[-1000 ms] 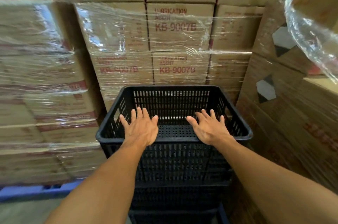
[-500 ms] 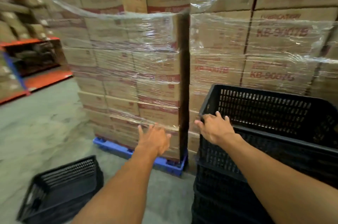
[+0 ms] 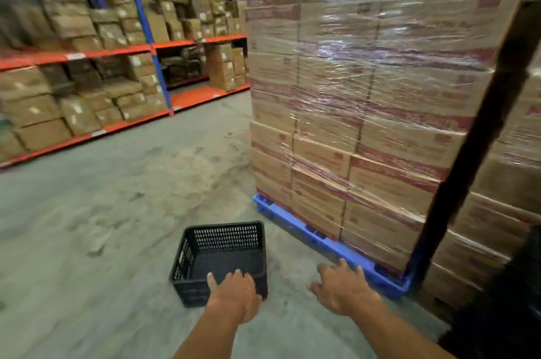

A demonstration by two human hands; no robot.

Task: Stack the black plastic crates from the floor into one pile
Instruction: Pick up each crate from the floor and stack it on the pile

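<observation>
A single black plastic crate [image 3: 222, 253] with perforated walls stands upright on the concrete floor, low in the middle of the view. My left hand [image 3: 234, 291] is stretched out over its near rim with the fingers apart; whether it touches the rim is unclear. My right hand [image 3: 342, 288] hovers with spread fingers to the right of the crate, holding nothing. A dark blur at the lower right edge is the pile of black crates [image 3: 509, 309].
A tall block of shrink-wrapped cardboard boxes [image 3: 366, 124] on a blue pallet [image 3: 330, 250] stands right behind the crate. Orange and blue shelving [image 3: 123, 51] packed with boxes lines the far left. Bare concrete floor [image 3: 102, 227] lies to the left.
My view has swung left and down, away from the crate pile. Both hands have left the top crate's rim and now reach down toward the single crate on the floor.
</observation>
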